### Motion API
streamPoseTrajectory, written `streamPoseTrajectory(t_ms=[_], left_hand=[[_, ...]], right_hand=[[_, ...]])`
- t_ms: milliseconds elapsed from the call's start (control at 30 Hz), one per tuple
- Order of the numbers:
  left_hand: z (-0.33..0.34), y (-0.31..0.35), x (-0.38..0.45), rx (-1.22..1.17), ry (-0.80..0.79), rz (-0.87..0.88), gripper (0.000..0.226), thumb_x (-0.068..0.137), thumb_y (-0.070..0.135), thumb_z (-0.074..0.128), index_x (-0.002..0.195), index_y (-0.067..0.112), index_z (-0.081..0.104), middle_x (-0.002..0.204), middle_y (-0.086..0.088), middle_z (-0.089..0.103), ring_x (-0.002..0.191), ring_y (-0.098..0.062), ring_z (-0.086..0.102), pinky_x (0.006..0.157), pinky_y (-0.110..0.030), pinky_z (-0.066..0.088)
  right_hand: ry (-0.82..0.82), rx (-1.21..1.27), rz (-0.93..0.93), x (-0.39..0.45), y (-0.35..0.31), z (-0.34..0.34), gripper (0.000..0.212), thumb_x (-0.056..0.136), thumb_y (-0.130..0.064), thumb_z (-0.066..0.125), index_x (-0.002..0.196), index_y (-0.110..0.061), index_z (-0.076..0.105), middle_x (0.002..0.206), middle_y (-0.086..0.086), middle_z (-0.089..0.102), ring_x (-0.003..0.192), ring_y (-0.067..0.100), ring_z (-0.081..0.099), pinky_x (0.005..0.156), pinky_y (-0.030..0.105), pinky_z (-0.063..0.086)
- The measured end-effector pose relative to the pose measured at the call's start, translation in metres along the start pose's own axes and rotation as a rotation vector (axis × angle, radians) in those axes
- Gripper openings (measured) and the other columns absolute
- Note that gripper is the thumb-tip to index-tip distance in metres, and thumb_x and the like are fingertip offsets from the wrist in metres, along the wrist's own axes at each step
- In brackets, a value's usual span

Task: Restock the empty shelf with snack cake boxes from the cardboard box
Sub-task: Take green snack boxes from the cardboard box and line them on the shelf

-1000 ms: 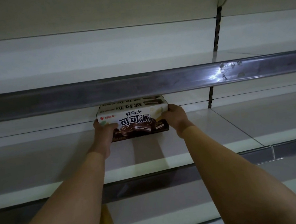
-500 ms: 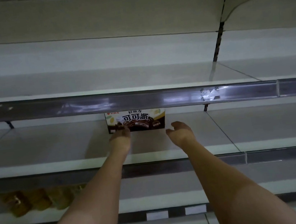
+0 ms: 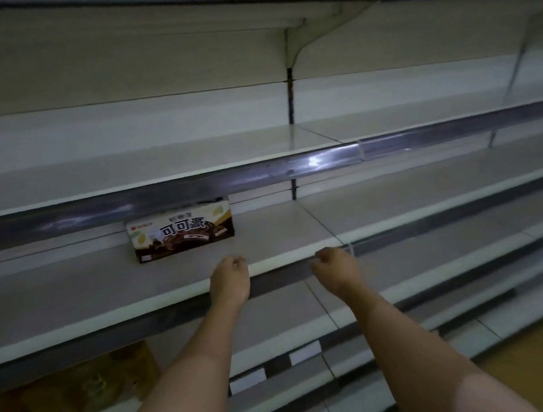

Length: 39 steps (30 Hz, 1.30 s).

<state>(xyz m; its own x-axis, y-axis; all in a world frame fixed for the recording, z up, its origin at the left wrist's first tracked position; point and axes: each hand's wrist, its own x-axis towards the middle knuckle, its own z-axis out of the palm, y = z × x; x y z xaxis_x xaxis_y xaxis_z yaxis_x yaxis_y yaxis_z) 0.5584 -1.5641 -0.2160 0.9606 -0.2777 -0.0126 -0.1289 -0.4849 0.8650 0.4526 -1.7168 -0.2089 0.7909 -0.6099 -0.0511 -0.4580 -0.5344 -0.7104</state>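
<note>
A: Where does the brown-and-cream cardboard snack cake box [image 3: 182, 232] sit?

B: Upright at the back of the pale metal shelf [image 3: 68, 301], front face outward, under the grey price rail [image 3: 192, 190].

A: And the hands?

B: Left hand [image 3: 230, 280] and right hand [image 3: 335, 265] hover at the shelf's front edge, fingers loosely curled, grasping nothing, apart from the box.

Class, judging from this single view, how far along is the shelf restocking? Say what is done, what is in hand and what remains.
Done: one snack cake box stands on the shelf, near its back. In hand: nothing; the left hand and right hand are both off the box, at the shelf's front edge. Left: most of the shelf is bare, and the cardboard box is out of view.
</note>
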Motion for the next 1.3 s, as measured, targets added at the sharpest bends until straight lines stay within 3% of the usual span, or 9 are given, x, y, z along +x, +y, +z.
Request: streamPoseTrajectory(t_ms=[100,233,367,467,500,633,867,1133,1300], left_hand=[[0.027,-0.004,-0.024,-0.030,-0.142,0.012,0.036,0.102,0.030,0.036,0.114,0.006,0.060,0.111,-0.015,0.062,0.101,-0.030,0.058,0.087,-0.038,0.046],[0.076,-0.012,-0.057,0.016,-0.284,0.030,0.039,0.101,0.026,0.036,0.114,0.000,0.062,0.116,-0.021,0.063,0.105,-0.035,0.058,0.089,-0.040,0.046],[0.133,-0.009,-0.102,-0.008,-0.474,0.053,0.036,0.100,0.021,0.040,0.107,-0.005,0.063,0.113,-0.022,0.064,0.104,-0.038,0.059,0.090,-0.043,0.046],[0.174,0.004,-0.142,-0.026,-0.606,0.070,0.031,0.101,0.028,0.040,0.103,0.006,0.062,0.107,-0.016,0.064,0.102,-0.035,0.059,0.091,-0.042,0.045],[0.188,0.010,-0.159,-0.033,-0.654,0.074,0.027,0.101,0.028,0.040,0.098,0.010,0.060,0.102,-0.015,0.063,0.099,-0.033,0.060,0.087,-0.039,0.045],[0.247,0.033,-0.234,-0.033,-0.842,0.136,0.030,0.101,0.026,0.041,0.073,0.020,0.053,0.084,-0.011,0.058,0.081,-0.025,0.057,0.074,-0.034,0.044],[0.333,0.073,-0.359,0.010,-1.043,0.206,0.034,0.100,0.023,0.044,0.067,0.021,0.052,0.081,-0.012,0.059,0.080,-0.025,0.057,0.082,-0.039,0.049],[0.416,0.117,-0.485,0.085,-1.177,0.263,0.023,0.100,0.029,0.044,0.107,0.014,0.059,0.103,-0.008,0.063,0.099,-0.026,0.059,0.094,-0.043,0.049],[0.459,0.135,-0.538,0.149,-1.235,0.321,0.028,0.100,0.029,0.043,0.116,0.014,0.060,0.108,-0.008,0.064,0.102,-0.027,0.059,0.090,-0.039,0.050]], right_hand=[[0.053,0.039,0.100,-0.038,0.030,-0.012,0.043,0.096,-0.028,0.048,0.136,-0.010,0.048,0.137,0.010,0.052,0.126,0.028,0.049,0.105,0.036,0.040],[0.138,0.032,0.279,-0.089,0.074,-0.034,0.045,0.094,-0.031,0.050,0.135,-0.013,0.050,0.136,0.009,0.053,0.122,0.027,0.051,0.101,0.033,0.042],[0.247,0.058,0.451,-0.150,0.130,-0.064,0.035,0.090,-0.027,0.050,0.122,-0.014,0.060,0.123,0.011,0.062,0.112,0.027,0.058,0.093,0.029,0.045],[0.355,0.116,0.545,-0.200,0.166,-0.090,0.012,0.088,-0.019,0.050,0.080,-0.022,0.058,0.094,0.007,0.058,0.087,0.020,0.057,0.070,0.023,0.039],[0.389,0.135,0.587,-0.214,0.180,-0.098,0.012,0.089,-0.017,0.051,0.080,-0.021,0.058,0.094,0.008,0.057,0.089,0.019,0.055,0.068,0.022,0.035],[0.505,0.164,0.772,-0.282,0.237,-0.140,0.037,0.092,-0.024,0.052,0.126,-0.013,0.057,0.124,0.005,0.061,0.113,0.023,0.056,0.090,0.026,0.042],[0.637,0.117,0.943,-0.387,0.332,-0.214,0.035,0.092,-0.025,0.052,0.125,-0.016,0.058,0.127,0.003,0.059,0.115,0.021,0.055,0.091,0.028,0.043],[0.693,0.125,1.051,-0.475,0.423,-0.291,0.028,0.095,-0.023,0.050,0.118,-0.011,0.058,0.116,0.009,0.062,0.105,0.027,0.059,0.088,0.036,0.048],[0.741,0.146,1.086,-0.503,0.467,-0.324,0.033,0.091,-0.026,0.053,0.122,-0.014,0.058,0.119,0.006,0.062,0.099,0.023,0.058,0.080,0.031,0.048]])
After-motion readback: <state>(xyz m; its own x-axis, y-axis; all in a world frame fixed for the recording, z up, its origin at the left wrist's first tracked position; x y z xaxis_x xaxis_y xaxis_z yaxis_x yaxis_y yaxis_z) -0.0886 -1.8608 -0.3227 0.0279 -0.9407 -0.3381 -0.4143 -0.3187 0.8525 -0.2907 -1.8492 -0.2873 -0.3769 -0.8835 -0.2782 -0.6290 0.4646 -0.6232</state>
